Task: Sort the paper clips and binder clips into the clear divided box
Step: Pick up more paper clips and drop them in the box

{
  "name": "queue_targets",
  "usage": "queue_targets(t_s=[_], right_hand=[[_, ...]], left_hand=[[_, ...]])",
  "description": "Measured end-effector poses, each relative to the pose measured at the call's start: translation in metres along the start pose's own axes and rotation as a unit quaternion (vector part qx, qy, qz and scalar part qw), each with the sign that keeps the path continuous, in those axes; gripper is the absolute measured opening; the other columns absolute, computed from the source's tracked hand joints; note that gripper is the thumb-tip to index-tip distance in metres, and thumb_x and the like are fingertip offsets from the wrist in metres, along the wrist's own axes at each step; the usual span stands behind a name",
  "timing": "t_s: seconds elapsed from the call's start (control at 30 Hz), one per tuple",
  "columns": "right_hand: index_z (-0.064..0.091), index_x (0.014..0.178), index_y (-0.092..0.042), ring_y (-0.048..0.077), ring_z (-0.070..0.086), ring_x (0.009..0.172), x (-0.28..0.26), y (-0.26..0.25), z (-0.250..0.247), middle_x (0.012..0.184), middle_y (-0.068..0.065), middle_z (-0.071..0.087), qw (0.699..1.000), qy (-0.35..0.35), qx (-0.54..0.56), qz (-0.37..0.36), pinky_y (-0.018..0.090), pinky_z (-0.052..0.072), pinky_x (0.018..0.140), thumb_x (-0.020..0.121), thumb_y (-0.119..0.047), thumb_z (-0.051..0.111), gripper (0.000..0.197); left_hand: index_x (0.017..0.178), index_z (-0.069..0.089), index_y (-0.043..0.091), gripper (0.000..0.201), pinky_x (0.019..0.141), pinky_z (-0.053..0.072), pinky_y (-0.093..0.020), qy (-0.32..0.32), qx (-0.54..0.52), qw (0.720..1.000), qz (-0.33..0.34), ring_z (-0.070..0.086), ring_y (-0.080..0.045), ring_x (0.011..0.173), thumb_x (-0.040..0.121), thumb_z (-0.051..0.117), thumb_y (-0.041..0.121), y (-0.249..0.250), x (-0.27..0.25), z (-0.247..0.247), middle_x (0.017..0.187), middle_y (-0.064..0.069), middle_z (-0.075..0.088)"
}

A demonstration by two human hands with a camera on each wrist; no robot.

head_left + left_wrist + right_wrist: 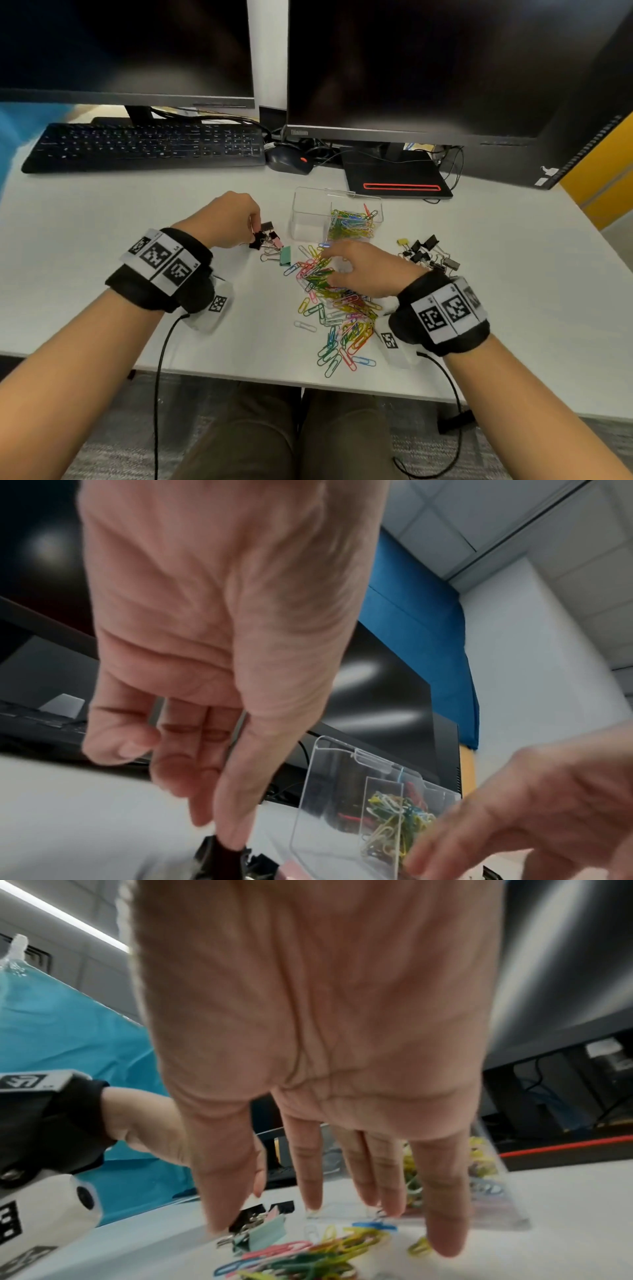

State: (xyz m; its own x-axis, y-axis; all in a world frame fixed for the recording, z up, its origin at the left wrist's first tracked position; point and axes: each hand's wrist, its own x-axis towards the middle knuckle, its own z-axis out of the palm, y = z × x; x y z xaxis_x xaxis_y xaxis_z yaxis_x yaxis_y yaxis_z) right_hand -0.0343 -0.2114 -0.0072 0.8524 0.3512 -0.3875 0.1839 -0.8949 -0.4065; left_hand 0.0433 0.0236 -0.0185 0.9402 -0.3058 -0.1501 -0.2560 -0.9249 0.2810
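**Two hands over the clips**

The left hand (230, 219) is down on a small bunch of binder clips (266, 236) at about 10 o'clock from the middle of the desk (102, 240). Its fingertips (232, 834) touch a black one, but it is too blurry to tell if they pinch it or only press on it. That bunch has about four small dark clips, one pink and one bigger green clip (285, 255).

The right hand (363, 270) is spread flat with straight fingers (445, 1218), holding nothing. It rests over the top of the paper clip pile (339, 308). The pile lies under and just behind its fingers, running toward 6 o'clock. There are too many paper clips to count. They are thin wire loops in pink, green, yellow, blue and white, all tangled up.

The box (310, 219) is clear, with two parts. It stands at 12 o'clock from the pile, close to the fingertips of the right hand. Its right part holds a heap of colored paper clips (351, 224). Its left part looks bare.

A second bunch (430, 255) of binder clips lies at 3 o'clock, just past the right wrist. It has about seven black ones and one small yellow one.

Behind all this are two dark screens (411, 68), one keyboard (144, 145) and one mouse (289, 161).
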Motion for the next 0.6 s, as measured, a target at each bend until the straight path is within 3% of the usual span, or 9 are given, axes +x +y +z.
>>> queue_targets(t_s=[0.1, 0.2, 0.37, 0.43, 0.5, 0.6], right_hand=[[0.027, 0.148, -0.023, 0.023, 0.022, 0.144, 0.014, -0.011, 0.003, 0.156, 0.003, 0.021, 0.998, -0.055, -0.038, 0.003, 0.037, 0.024, 0.117, 0.09, -0.035, 0.058, 0.067], [0.026, 0.148, -0.023, 0.024, 0.022, 0.144, 0.013, -0.014, 0.005, 0.158, 0.002, 0.014, 0.991, -0.094, -0.09, -0.002, 0.039, 0.025, 0.116, 0.089, -0.029, 0.058, 0.067], [0.045, 0.138, -0.015, 0.023, 0.036, 0.134, -0.013, -0.01, 0.005, 0.145, 0.005, 0.034, 0.993, -0.086, -0.077, -0.027, 0.036, 0.034, 0.11, 0.086, -0.022, 0.062, 0.055], [0.031, 0.145, -0.019, 0.022, 0.025, 0.139, -0.027, -0.004, 0.006, 0.15, 0.004, 0.025, 0.996, -0.068, -0.058, 0.003, 0.036, 0.03, 0.113, 0.078, -0.029, 0.073, 0.079], [0.012, 0.149, -0.026, 0.024, 0.011, 0.143, -0.041, 0.001, 0.009, 0.155, 0.003, 0.01, 0.995, -0.061, -0.059, 0.054, 0.042, 0.028, 0.115, 0.067, -0.036, 0.082, 0.108], [0.002, 0.149, -0.029, 0.031, 0.016, 0.141, -0.056, 0.004, 0.018, 0.15, 0.008, 0.011, 0.987, -0.078, -0.096, 0.1, 0.047, 0.034, 0.11, 0.055, -0.04, 0.088, 0.128]], left_hand=[[0.099, 0.065, 0.014, 0.02, 0.07, 0.04, -0.027, 0.003, 0.0, 1.0, 0.001, 0.056, -0.02, 0.087, 0.081, 0.071, 0.011, 0.001, 0.002, 0.001, 0.097, -0.002, 0.061], [0.102, 0.064, 0.014, 0.024, 0.071, 0.039, -0.028, 0.012, -0.012, 1.0, 0.007, 0.054, -0.019, 0.086, 0.081, 0.073, 0.014, 0.002, 0.002, -0.005, 0.099, -0.002, 0.06], [0.094, 0.063, 0.016, 0.021, 0.067, 0.04, -0.027, 0.022, -0.039, 0.999, 0.001, 0.056, -0.019, 0.08, 0.078, 0.076, 0.015, 0.004, -0.007, -0.015, 0.095, -0.002, 0.063], [0.091, 0.063, 0.017, 0.022, 0.061, 0.042, -0.025, -0.009, -0.039, 0.999, 0.007, 0.059, -0.018, 0.076, 0.075, 0.079, 0.016, 0.012, -0.015, -0.012, 0.093, -0.002, 0.065], [0.093, 0.063, 0.015, 0.028, 0.053, 0.044, -0.023, -0.08, -0.042, 0.996, 0.017, 0.06, -0.014, 0.062, 0.072, 0.081, 0.018, 0.024, -0.026, -0.004, 0.092, -0.003, 0.064], [0.1, 0.057, 0.013, 0.042, 0.047, 0.045, -0.023, -0.189, -0.029, 0.981, 0.04, 0.062, -0.016, 0.053, 0.068, 0.084, 0.021, 0.044, -0.041, 0.01, 0.096, -0.006, 0.063]])
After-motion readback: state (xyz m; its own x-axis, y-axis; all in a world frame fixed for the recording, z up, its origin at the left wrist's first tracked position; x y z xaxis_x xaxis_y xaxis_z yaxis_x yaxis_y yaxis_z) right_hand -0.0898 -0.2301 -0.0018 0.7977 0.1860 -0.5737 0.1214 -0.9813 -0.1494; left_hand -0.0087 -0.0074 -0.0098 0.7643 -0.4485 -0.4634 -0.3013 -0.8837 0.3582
